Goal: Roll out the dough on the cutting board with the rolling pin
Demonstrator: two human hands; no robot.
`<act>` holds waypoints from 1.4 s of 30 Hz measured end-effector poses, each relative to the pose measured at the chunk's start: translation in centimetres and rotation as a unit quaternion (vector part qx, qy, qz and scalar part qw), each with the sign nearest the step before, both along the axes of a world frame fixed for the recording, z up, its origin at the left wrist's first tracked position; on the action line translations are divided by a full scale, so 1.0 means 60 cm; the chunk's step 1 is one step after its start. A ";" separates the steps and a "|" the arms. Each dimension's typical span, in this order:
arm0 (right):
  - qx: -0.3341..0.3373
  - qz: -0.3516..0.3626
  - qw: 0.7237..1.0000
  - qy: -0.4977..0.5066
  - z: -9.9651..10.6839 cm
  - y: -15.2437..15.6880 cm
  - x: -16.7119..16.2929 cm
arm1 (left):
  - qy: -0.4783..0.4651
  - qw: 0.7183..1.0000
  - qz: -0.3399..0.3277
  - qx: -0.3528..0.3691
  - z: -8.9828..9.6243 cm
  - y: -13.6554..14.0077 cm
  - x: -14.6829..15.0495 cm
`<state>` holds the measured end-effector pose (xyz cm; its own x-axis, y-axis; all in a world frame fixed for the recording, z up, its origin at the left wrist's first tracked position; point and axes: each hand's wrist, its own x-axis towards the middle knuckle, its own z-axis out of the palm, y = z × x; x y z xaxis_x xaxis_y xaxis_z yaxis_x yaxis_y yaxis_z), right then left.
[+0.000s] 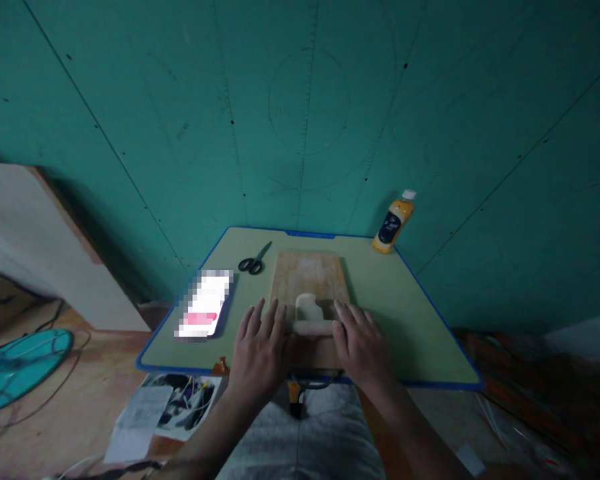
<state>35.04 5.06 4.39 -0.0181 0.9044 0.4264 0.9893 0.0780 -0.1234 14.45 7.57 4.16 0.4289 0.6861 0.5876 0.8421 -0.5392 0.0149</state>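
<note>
A flat piece of pale dough point(308, 308) lies on a wooden cutting board point(307, 268) in front of me. Across its near edge runs a short, light-coloured rolling pin point(314, 327). My left hand point(261, 343) rests over the pin's left end, fingers pointing forward and close together. Over the right end lies my right hand point(363, 340), its thumb along the near side and its fingers bent across the top. Both ends of the pin are hidden under the hands.
On the green, blue-edged table point(410, 320) are black-handled scissors point(253, 263) and a lit phone point(206, 305) at left. A bottle of orange drink point(393, 223) stands at the back right corner. A green wall point(310, 133) rises behind the table.
</note>
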 end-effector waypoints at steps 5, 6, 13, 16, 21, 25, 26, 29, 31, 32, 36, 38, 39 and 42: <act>-0.011 0.016 1.000 -0.021 0.006 -0.025 -0.004 | 0.004 1.000 -0.010 -0.010 -0.017 -0.021 -0.015; -0.014 0.017 0.999 -0.023 0.007 -0.030 -0.004 | 0.006 1.000 -0.016 -0.013 -0.018 -0.022 -0.018; -0.040 -0.003 0.999 -0.035 0.019 -0.023 -0.006 | 0.024 0.998 -0.039 -0.050 -0.007 -0.002 -0.023; -0.033 -0.018 0.999 -0.036 0.024 -0.001 -0.003 | 0.026 0.998 -0.037 -0.052 0.003 0.020 -0.014; -0.023 -0.059 0.997 -0.050 0.040 0.052 -0.001 | 0.037 0.995 -0.005 -0.098 0.027 0.069 0.005; -0.044 -0.082 0.995 -0.033 0.045 0.093 0.001 | 0.047 0.990 0.030 -0.127 0.048 0.107 0.023; -0.056 -0.087 0.994 -0.025 0.045 0.102 0.002 | 0.049 0.989 0.041 -0.134 0.052 0.116 0.027; -0.092 -0.101 0.991 -0.006 0.043 0.125 0.005 | 0.052 0.985 0.067 -0.150 0.055 0.139 0.036; -0.114 -0.114 0.987 0.003 0.043 0.139 0.007 | 0.057 0.983 0.074 -0.161 0.053 0.154 0.040; -0.123 -0.122 0.985 0.007 0.044 0.145 0.008 | 0.060 0.981 0.074 -0.171 0.052 0.161 0.041; -0.152 -0.136 0.979 0.012 0.048 0.167 0.011 | 0.078 0.968 0.074 -0.225 0.051 0.185 0.044; -0.160 -0.125 0.979 0.016 0.048 0.175 0.013 | 0.080 0.963 0.082 -0.244 0.053 0.195 0.047; -0.163 -0.120 0.979 0.018 0.049 0.179 0.014 | 0.079 0.960 0.090 -0.252 0.055 0.199 0.049; -0.157 -0.118 0.980 0.017 0.049 0.192 0.017 | 0.077 0.956 0.107 -0.261 0.058 0.209 0.055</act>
<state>36.08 16.55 7.32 0.2166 0.9685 0.1227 0.9702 -0.1996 -0.1374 17.72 20.13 7.64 0.2997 0.9504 0.0833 0.9461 -0.3073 0.1021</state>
